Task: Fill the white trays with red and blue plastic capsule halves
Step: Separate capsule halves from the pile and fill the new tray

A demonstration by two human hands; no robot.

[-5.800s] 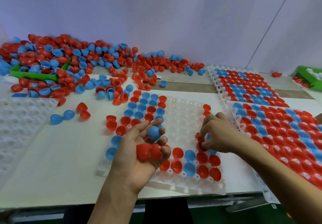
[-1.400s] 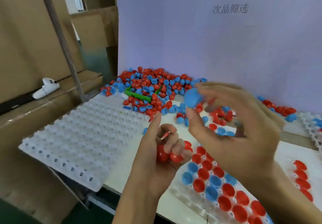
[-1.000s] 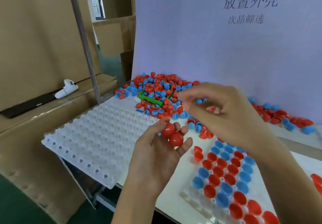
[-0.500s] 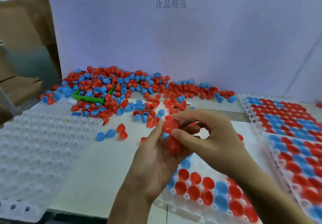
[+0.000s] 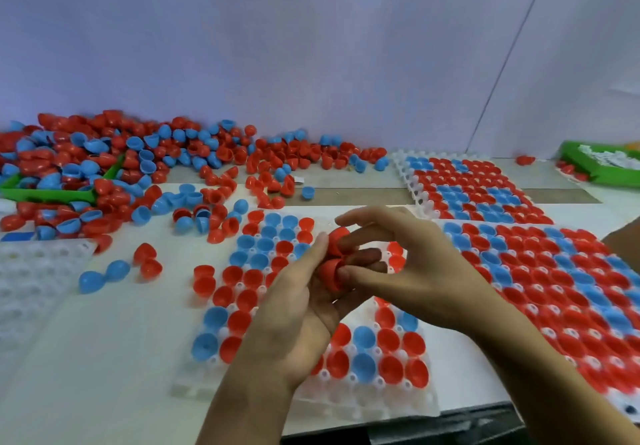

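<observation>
red capsule halves [image 5: 334, 261] | light, stiff, slick; likely best pinched at rim | left hand [image 5: 298, 309] cradles them | right hand [image 5: 398, 268] pinches one

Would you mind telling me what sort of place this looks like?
Probably a factory sorting or packing bench: a big loose heap of capsule halves, filled white trays laid side by side, and a plain partition wall behind.
</observation>
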